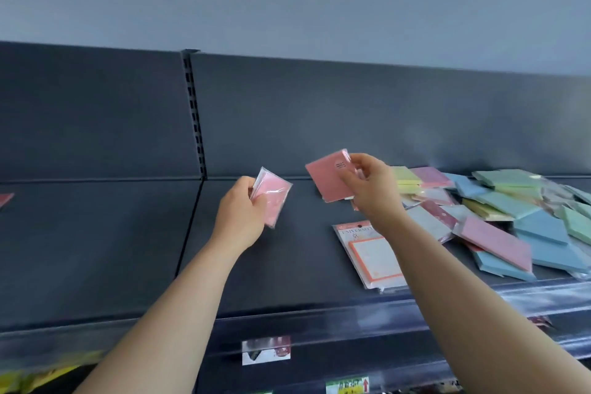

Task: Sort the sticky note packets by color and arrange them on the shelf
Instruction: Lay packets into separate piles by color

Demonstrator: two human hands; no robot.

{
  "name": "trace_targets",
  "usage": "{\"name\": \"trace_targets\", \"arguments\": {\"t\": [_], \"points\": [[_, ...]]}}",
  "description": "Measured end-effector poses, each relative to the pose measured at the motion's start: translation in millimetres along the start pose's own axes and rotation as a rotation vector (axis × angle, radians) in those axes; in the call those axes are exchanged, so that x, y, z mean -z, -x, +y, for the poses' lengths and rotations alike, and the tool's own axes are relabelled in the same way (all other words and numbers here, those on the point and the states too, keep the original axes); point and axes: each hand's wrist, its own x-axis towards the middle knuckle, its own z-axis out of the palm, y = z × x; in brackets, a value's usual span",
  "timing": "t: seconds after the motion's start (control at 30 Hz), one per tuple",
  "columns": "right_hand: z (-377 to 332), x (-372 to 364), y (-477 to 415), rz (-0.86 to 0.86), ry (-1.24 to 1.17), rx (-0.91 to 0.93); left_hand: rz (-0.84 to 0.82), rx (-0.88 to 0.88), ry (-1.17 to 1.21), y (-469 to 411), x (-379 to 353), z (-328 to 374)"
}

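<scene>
2 pink packets are held above the dark shelf (287, 272) in my feed: the left hand (240, 217) has its fingers curled round a pale pink packet (273, 195), and the right hand (372, 185) pinches a deeper pink packet (327, 177) by its right edge. I see the mixed pile (511, 217) of blue, green, yellow and pink packets lying at the right of that shelf, with a white orange-bordered packet (372, 254) flat near the front edge, partly behind the right forearm (454, 269).

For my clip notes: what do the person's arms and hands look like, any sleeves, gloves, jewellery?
The left hand and right hand are bare: no gloves, rings, watch or bracelet show. The left forearm and right forearm are uncovered to the frame's edge, no sleeve in view.
</scene>
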Motion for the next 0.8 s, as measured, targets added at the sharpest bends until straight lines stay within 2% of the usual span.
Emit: {"name": "trace_targets", "arguments": {"t": [0.23, 0.47, 0.8], "points": [[-23, -67, 23, -0.184, -0.059, 0.006, 0.155, 0.039, -0.025, 17, 71, -31], [-81, -152, 48, -0.358, -0.133, 0.036, 0.309, 0.069, -0.132, 32, 159, -71], [-179, -298, 106, -0.444, -0.151, 0.071, 0.430, 0.129, -0.190, 61, 327, -148]]}}
